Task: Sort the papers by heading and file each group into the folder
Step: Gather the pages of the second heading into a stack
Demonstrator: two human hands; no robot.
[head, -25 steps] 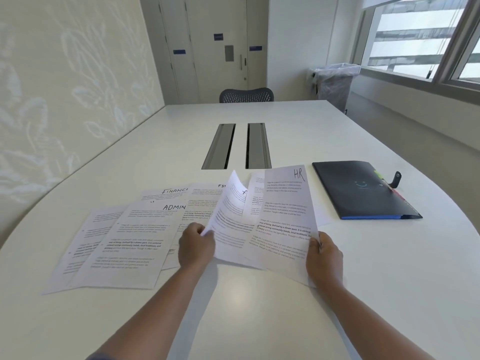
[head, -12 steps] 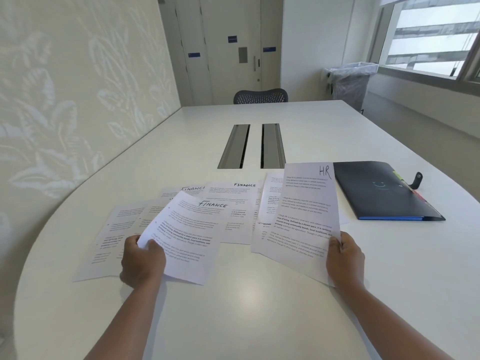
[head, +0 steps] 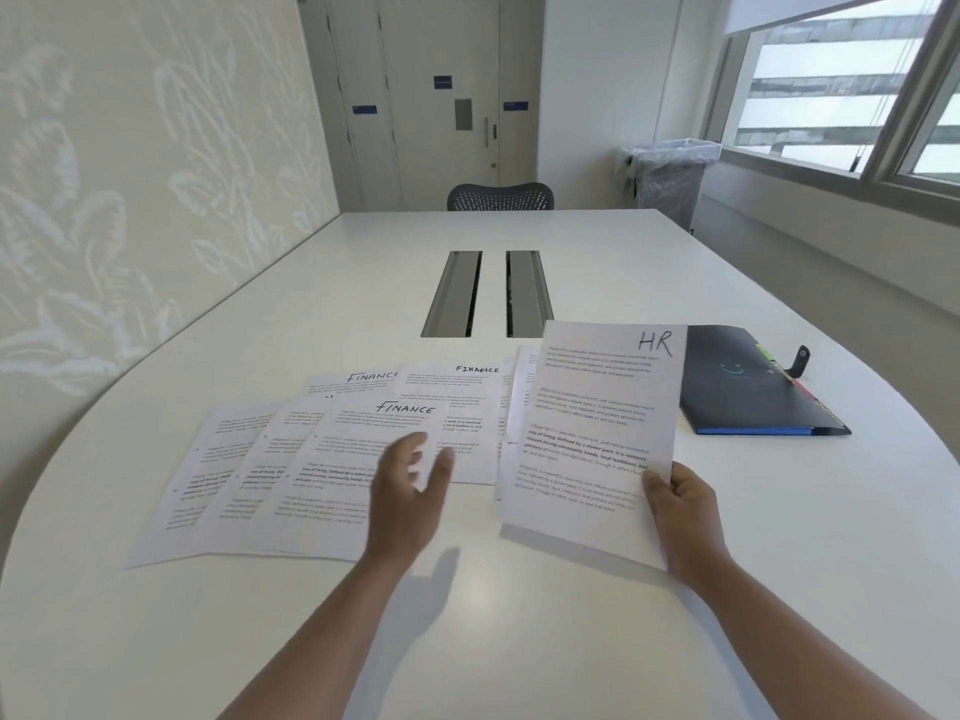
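The HR sheet [head: 597,433] is held up off the worktop [head: 519,641] at the right of the paper spread, its lower right corner pinched by the right hand [head: 680,517]: the thumb lies on the printed face near the bottom edge and the other fingers are curled behind the page, out of sight. The sheet tilts back, its heading at the top right corner, and it covers part of more sheets lying beneath it whose headings cannot be read.

To its left, the front FINANCE sheet [head: 343,470] lies flat on the worktop. The left hand [head: 410,491] hovers over that sheet's right edge, blurred, fingers spread and loosely extended, holding nothing; whether the fingertips touch the paper cannot be told. Two more FINANCE sheets [head: 457,402] lie fanned behind it, and further overlapping sheets [head: 218,470] extend to the left, their headings hidden.

Just right of the HR sheet, apart from the hand, a dark folder [head: 748,392] lies closed on the worktop, with coloured tabs along its right side and a blue edge facing the person. Beyond the papers, two grey cable slots [head: 452,293] run down the middle of the worktop. At the far end stand a mesh-backed chair [head: 501,196] and a lined bin [head: 670,174] by the window.
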